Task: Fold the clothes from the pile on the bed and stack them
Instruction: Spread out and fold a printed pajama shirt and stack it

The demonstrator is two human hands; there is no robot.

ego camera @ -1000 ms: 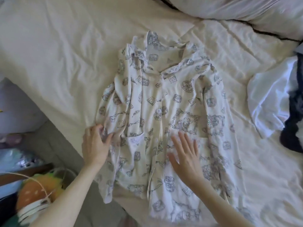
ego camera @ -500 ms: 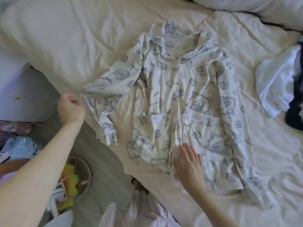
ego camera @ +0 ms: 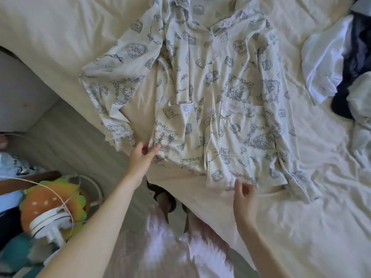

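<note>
A cream pajama shirt [ego camera: 216, 93] with a grey cartoon print lies face up and buttoned on the bed [ego camera: 301, 217], collar away from me. Its left sleeve [ego camera: 112, 87] is spread out toward the bed's edge; the right sleeve lies along the shirt's side. My left hand [ego camera: 141, 155] pinches the shirt's lower left hem corner. My right hand [ego camera: 244, 194] sits at the lower right hem, fingers curled at the fabric's edge.
A pile of white and dark clothes [ego camera: 339, 63] lies at the right edge of the bed. On the floor at lower left stand a plush burger toy [ego camera: 52, 199] and a white fan [ego camera: 54, 223]. The bed's edge runs diagonally on the left.
My left hand let go of the spread left sleeve and moved right to the hem corner. My right hand lifted from flat on the shirt down to its lower hem.
</note>
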